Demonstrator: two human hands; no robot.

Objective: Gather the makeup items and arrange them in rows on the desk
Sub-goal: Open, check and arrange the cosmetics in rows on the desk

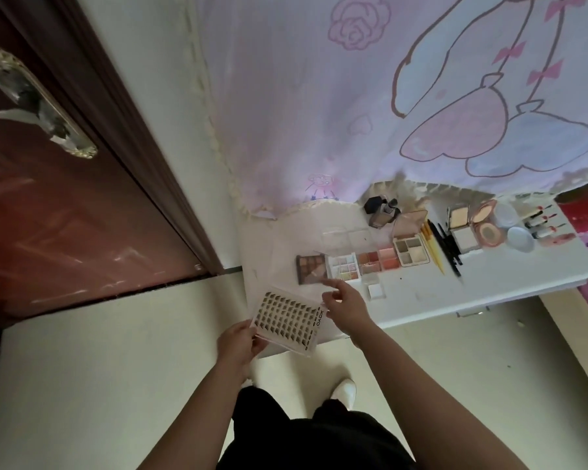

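my left hand point(237, 344) pinches the near corner of the lash tray point(288, 319), a clear flat case with rows of small dark lash clusters, held tilted just off the front edge of the white desk point(421, 293). my right hand point(345, 308) touches the tray's far corner at about two o'clock from its middle, index finger stretched toward the desk, the rest loosely curled; it grasps nothing fully. on the desk, at twelve o'clock from the tray, the brown eyeshadow palette point(311, 268) begins a row of palettes running toward three o'clock. beyond it a foundation bottle point(384, 215) stands, with compacts and lipsticks point(543, 220) farther right.
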